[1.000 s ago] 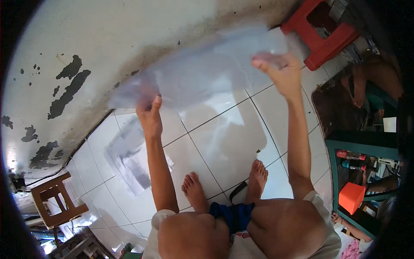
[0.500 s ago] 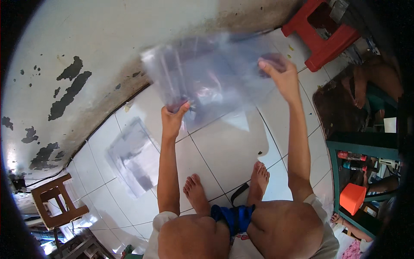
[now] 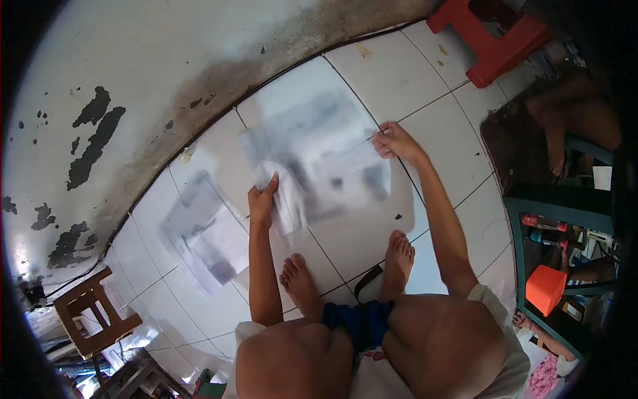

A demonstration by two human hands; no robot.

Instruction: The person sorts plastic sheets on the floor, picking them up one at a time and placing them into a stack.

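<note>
I am crouching barefoot on white floor tiles. A clear plastic sheet (image 3: 325, 156) lies low over the tiles in front of me, blurred. My left hand (image 3: 263, 201) grips its near left edge, where the plastic is bunched up. My right hand (image 3: 393, 142) holds the sheet's right edge, close to the floor. A second clear plastic sheet (image 3: 203, 233) lies flat on the tiles to my left.
A peeling white wall (image 3: 133, 80) curves behind the sheets. A red plastic stool (image 3: 492, 36) stands at the upper right and a small wooden stool (image 3: 93, 316) at the lower left. A green shelf (image 3: 551, 239) with bottles and an orange box (image 3: 545, 287) is on the right.
Both hands have brought the plastic sheet down from in front of the wall to the floor tiles. The left hand has moved nearer to me, and the sheet's left edge has bunched.
</note>
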